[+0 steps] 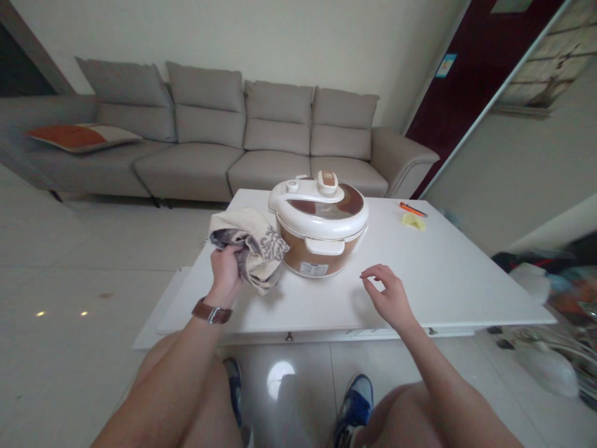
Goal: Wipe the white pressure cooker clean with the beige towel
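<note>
A white and brown electric pressure cooker (317,227) stands upright on the white table (448,274), its lid on and the lid handle on top. My left hand (227,269) is closed around a bunched cream towel (254,246) with a dark pattern, held against or just beside the cooker's left side; whether they touch I cannot tell. To the right of the cooker, my right hand (386,292) hovers over the tabletop with fingers loosely curved, thumb and index finger apart, holding nothing.
An orange utility knife (413,210) and a crumpled yellow-green piece (413,221) lie at the table's far right. Behind the table runs a grey sofa (275,124) with an orange and white cushion (84,137). Mixed items (555,336) lie on the floor to the right.
</note>
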Motion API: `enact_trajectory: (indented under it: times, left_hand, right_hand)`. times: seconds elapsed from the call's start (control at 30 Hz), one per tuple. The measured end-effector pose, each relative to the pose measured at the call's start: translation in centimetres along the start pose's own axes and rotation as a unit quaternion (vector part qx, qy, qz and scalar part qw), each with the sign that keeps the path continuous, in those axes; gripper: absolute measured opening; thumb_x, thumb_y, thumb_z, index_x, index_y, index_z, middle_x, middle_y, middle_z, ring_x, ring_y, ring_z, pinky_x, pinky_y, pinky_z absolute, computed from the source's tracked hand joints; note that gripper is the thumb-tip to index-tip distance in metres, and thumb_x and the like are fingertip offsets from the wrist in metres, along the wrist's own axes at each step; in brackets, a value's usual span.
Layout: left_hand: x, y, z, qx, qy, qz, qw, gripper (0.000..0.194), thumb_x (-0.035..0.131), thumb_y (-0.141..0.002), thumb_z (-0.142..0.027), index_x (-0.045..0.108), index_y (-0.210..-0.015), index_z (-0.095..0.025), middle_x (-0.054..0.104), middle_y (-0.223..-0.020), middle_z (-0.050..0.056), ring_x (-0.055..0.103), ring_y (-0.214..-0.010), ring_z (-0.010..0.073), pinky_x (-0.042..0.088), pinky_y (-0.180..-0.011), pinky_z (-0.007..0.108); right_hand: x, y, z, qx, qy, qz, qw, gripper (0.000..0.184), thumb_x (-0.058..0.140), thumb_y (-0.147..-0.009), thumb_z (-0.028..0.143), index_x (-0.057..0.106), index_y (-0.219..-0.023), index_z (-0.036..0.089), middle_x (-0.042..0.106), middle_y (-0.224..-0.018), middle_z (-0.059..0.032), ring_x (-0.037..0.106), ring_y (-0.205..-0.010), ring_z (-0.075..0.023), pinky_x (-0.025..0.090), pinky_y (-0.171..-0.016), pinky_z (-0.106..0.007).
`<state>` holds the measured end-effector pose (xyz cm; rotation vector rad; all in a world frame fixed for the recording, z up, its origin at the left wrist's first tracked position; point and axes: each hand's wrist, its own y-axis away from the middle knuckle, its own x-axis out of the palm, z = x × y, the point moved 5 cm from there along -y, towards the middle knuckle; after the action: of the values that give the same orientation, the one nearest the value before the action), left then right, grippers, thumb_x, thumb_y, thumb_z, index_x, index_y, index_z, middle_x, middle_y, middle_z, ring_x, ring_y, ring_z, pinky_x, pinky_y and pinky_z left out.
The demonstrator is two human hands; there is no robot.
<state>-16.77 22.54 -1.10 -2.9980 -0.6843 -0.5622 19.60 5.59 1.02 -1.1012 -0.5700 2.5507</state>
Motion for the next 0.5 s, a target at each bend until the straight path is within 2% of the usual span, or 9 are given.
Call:
enact_trajectory:
  times: [0.1, 0.17, 0.2, 0.27, 0.37, 0.43, 0.5]
  left_hand:
    - [-0.3, -0.4, -1.1, 0.069, 0.052, -0.015, 0.996, 0.024, 0.066, -0.058, -0.02, 0.066, -0.082, -0.016, 0.073, -0.082, 0.0, 0.07, -0.081, 0.0183, 0.057, -0.08, 0.03]
    - [0.0, 0.3, -1.6, 0.121, 0.022, 0.002, 0.992, 0.024, 0.068, -0.06, -0.019, 0.067, -0.084, -0.017, 0.074, -0.085, 0.001, 0.07, -0.085, 0.019, 0.057, -0.083, 0.03]
    - [0.5, 0.8, -1.7, 0.142, -0.007, 0.026, 0.99, 0.025, 0.068, -0.061, -0.018, 0.068, -0.085, -0.017, 0.074, -0.087, 0.002, 0.07, -0.087, 0.02, 0.057, -0.085, 0.031]
    - [2.1, 2.1, -1.5, 0.177, -0.072, 0.114, 0.975, 0.03, 0.068, -0.064, -0.016, 0.069, -0.094, -0.017, 0.076, -0.097, 0.005, 0.071, -0.096, 0.0224, 0.057, -0.09, 0.033]
    - [4.5, 4.4, -0.1, 0.21, -0.161, 0.267, 0.927, 0.053, 0.069, -0.072, -0.016, 0.064, -0.125, -0.02, 0.072, -0.127, 0.01, 0.068, -0.116, 0.0253, 0.053, -0.105, 0.039]
    - [5.2, 5.2, 1.3, 0.231, -0.206, 0.307, 0.9, 0.078, 0.075, -0.071, -0.016, 0.05, -0.145, -0.022, 0.06, -0.147, 0.014, 0.061, -0.131, 0.0282, 0.047, -0.113, 0.044]
    - [5.5, 5.3, 2.7, 0.238, -0.222, 0.311, 0.893, 0.09, 0.077, -0.072, -0.016, 0.039, -0.153, -0.022, 0.056, -0.151, 0.017, 0.059, -0.134, 0.0299, 0.047, -0.114, 0.047]
  right_hand:
    - [0.5, -0.1, 0.1, -0.004, -0.003, 0.008, 1.0, 0.013, 0.058, -0.094, 0.019, 0.07, -0.092, 0.025, 0.07, -0.096, -0.0052, 0.061, -0.098, -0.0243, 0.048, -0.086, -0.042]
    - [0.8, -0.1, 0.2, -0.007, -0.002, 0.014, 1.0, 0.013, 0.059, -0.094, 0.019, 0.07, -0.091, 0.025, 0.07, -0.096, -0.005, 0.061, -0.097, -0.0242, 0.048, -0.086, -0.042]
    - [1.0, -0.1, 0.3, -0.01, -0.001, 0.016, 1.0, 0.013, 0.059, -0.094, 0.019, 0.069, -0.091, 0.025, 0.07, -0.096, -0.0049, 0.061, -0.097, -0.0242, 0.048, -0.086, -0.042]
    - [1.3, -0.1, 0.4, -0.013, -0.001, 0.021, 1.0, 0.013, 0.058, -0.094, 0.018, 0.069, -0.091, 0.025, 0.07, -0.095, -0.0049, 0.061, -0.097, -0.0243, 0.048, -0.086, -0.042]
    - [1.8, -0.1, 0.4, -0.015, -0.001, 0.027, 1.0, 0.013, 0.058, -0.094, 0.018, 0.069, -0.092, 0.025, 0.07, -0.096, -0.0051, 0.061, -0.098, -0.0246, 0.049, -0.086, -0.042]
    - [2.1, -0.1, 0.5, -0.017, 0.001, 0.031, 0.999, 0.013, 0.058, -0.094, 0.019, 0.069, -0.092, 0.025, 0.07, -0.096, -0.005, 0.061, -0.098, -0.0247, 0.049, -0.086, -0.042]
    - [2.3, -0.1, 0.5, -0.018, 0.002, 0.034, 0.999, 0.013, 0.058, -0.094, 0.019, 0.069, -0.092, 0.025, 0.07, -0.096, -0.005, 0.061, -0.098, -0.0249, 0.049, -0.087, -0.042]
